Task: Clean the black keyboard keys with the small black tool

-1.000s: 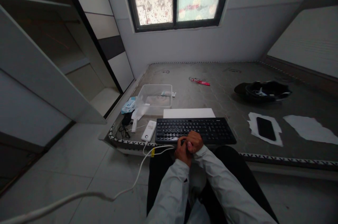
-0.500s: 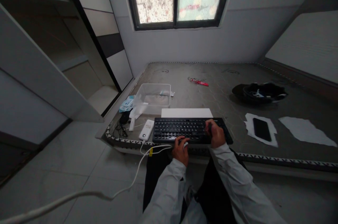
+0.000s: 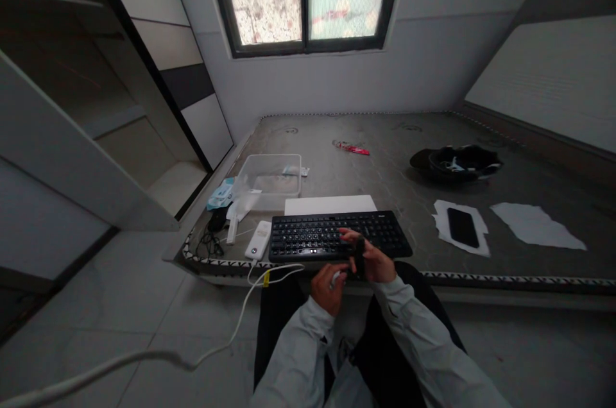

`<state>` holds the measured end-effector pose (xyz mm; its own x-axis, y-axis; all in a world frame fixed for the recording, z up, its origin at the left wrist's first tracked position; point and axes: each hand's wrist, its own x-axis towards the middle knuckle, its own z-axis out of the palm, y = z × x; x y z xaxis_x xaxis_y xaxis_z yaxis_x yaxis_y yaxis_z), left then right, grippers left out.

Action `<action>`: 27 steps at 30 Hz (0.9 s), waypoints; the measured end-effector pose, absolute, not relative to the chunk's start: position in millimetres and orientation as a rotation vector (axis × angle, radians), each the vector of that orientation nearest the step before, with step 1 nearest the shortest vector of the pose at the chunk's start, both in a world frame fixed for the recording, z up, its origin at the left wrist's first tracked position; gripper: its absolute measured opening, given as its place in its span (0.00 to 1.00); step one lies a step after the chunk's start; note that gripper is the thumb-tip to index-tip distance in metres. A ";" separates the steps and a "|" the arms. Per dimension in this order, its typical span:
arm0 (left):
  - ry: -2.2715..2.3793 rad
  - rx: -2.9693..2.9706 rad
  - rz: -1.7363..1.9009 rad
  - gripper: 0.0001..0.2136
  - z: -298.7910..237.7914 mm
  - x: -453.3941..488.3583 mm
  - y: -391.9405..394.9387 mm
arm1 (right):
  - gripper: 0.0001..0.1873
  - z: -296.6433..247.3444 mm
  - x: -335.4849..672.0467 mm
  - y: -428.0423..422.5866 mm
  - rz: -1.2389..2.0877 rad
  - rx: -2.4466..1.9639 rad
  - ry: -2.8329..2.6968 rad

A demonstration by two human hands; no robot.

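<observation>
A black keyboard (image 3: 332, 235) lies at the near edge of a grey mattress (image 3: 394, 164). My right hand (image 3: 373, 260) is just in front of the keyboard, fingers closed on a small dark object (image 3: 359, 255) held upright. My left hand (image 3: 327, 285) is below the mattress edge, curled round a small white thing (image 3: 335, 277) that I cannot make out. The two hands are close together. A white sheet (image 3: 330, 204) lies behind the keyboard.
A clear plastic tub (image 3: 269, 177), a white power bank (image 3: 256, 241) with a white cable (image 3: 226, 337), a black phone (image 3: 461, 227) on white paper, a black helmet (image 3: 455, 161) and a red wrapper (image 3: 352, 149) lie on the mattress. An open wardrobe stands at the left.
My right hand left the left hand, reached to the keyboard's right part, then came back towards the left hand holding a small dark object. The view shifted slightly.
</observation>
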<state>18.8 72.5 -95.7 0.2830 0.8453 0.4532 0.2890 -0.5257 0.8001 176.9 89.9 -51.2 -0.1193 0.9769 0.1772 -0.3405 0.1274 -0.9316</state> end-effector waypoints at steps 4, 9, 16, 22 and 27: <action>1.032 1.911 1.246 0.13 -94.9 20.8 72.3 | 0.26 -55.4 165.0 91.0 1.143 -0.839 -1.340; 1.110 1.917 1.297 0.22 -100.4 17.6 77.8 | 0.35 -65.0 155.8 87.1 1.120 -0.992 -1.564; 1.134 2.033 1.390 0.31 -94.2 13.3 75.7 | 0.36 -74.6 154.6 87.1 1.150 -1.084 -1.559; 1.097 2.120 1.361 0.32 -99.2 20.9 75.4 | 0.42 -64.4 145.0 84.9 1.242 -1.109 -1.407; 1.120 2.048 1.395 0.31 -109.2 18.4 75.7 | 0.44 -61.8 143.1 82.8 1.347 -1.066 -1.387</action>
